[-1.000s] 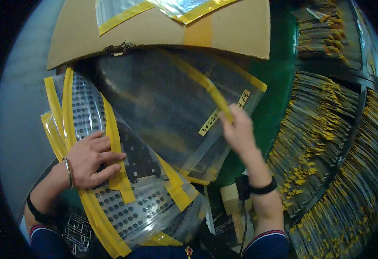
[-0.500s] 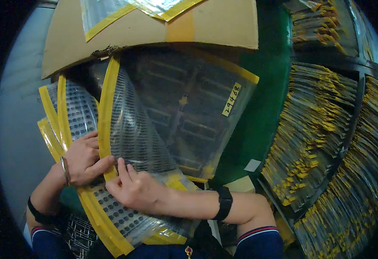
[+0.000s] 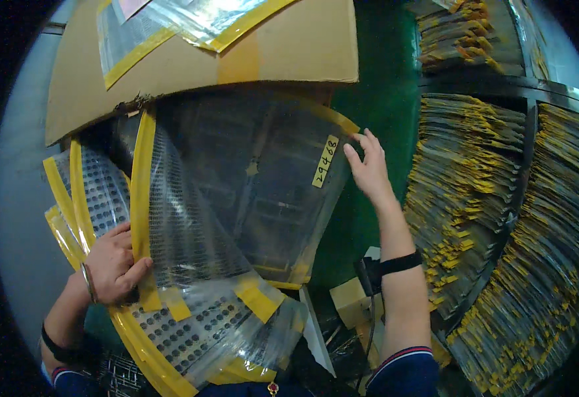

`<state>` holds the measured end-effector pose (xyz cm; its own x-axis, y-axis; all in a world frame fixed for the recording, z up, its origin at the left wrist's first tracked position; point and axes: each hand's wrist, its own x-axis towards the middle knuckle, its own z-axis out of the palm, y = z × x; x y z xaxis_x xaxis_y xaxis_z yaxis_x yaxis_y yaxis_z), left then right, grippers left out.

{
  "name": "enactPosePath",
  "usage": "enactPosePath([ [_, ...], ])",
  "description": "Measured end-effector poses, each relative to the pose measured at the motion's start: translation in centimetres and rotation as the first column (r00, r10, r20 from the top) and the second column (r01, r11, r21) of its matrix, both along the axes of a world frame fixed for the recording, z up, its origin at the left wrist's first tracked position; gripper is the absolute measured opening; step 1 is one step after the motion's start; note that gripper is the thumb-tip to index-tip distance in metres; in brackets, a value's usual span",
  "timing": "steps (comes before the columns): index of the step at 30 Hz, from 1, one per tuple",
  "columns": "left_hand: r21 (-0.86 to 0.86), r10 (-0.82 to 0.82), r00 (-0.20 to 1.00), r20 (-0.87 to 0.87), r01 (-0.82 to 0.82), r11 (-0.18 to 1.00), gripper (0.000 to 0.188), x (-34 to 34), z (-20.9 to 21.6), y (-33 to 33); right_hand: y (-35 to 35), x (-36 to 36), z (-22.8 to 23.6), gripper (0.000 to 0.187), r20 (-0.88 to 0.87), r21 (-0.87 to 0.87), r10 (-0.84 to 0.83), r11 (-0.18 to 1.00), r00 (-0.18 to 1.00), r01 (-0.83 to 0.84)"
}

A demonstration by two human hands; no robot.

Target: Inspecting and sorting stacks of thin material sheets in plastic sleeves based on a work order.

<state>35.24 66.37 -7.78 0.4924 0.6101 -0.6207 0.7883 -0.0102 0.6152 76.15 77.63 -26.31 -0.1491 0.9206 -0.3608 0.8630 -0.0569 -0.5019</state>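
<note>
Clear film sheets (image 3: pixel 180 218) with dark printed patterns and yellow-taped edges lie curled back in a stack in front of me. My left hand (image 3: pixel 114 268) is closed on the yellow-taped edge of these sheets, thumb on top. A dark translucent sheet (image 3: pixel 230 178) with faint rectangular outlines lies flat beyond them, bearing a yellow label (image 3: pixel 325 161) near its right side. My right hand (image 3: pixel 371 169) reaches to this sheet's upper right corner, with thumb and fingers apart. Whether its fingertips touch the edge is hard to tell.
A cardboard sheet (image 3: pixel 289 59) covers the far end of the stack, with taped films (image 3: pixel 197 23) on it. Racks at the right hold many upright yellow-taped sheets (image 3: pixel 464 178). A small pale box (image 3: pixel 349 301) stands near my right forearm, beside a dark cable (image 3: pixel 371 331).
My right hand has left the curled film beside my left hand and moved up and right to the dark sheet's corner. The left hand keeps its hold; the view has shifted slightly.
</note>
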Motion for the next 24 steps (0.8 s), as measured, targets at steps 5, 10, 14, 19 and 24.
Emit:
enactPosePath([
  [5, -0.001, -0.034, 0.999, 0.005, 0.034, 0.999, 0.031, -0.2, -0.3, 0.0, 1.0, -0.6, -0.5, 0.041, -0.250, 0.063, -0.363, 0.919, 0.897, 0.389],
  [10, -0.010, -0.012, 1.000, 0.001, 0.012, 1.000, 0.032, 0.1, -0.2, 0.1, 1.8, -0.6, -0.2, 0.033, -0.380, -0.187, -0.459, 0.889, 0.803, 0.419],
  [14, -0.010, -0.012, 1.000, 0.008, 0.012, 1.000, 0.033, 0.6, 0.3, 0.6, 0.6, -2.3, 1.4, 0.020, -0.594, -0.225, -0.495, 0.859, 0.634, 0.460],
  [19, -0.014, -0.063, 0.998, -0.011, 0.063, 0.998, 0.033, 0.7, 0.4, 0.8, -1.0, -3.9, 3.3, 0.022, -0.785, -0.531, -0.607, 0.763, 0.125, 0.369],
  [24, -0.001, -0.030, 1.000, -0.009, 0.030, 1.000, 0.033, 0.8, 0.5, 0.7, -7.2, -6.1, 6.3, 0.031, -0.472, -0.362, -0.304, 0.923, 0.828, 0.132],
])
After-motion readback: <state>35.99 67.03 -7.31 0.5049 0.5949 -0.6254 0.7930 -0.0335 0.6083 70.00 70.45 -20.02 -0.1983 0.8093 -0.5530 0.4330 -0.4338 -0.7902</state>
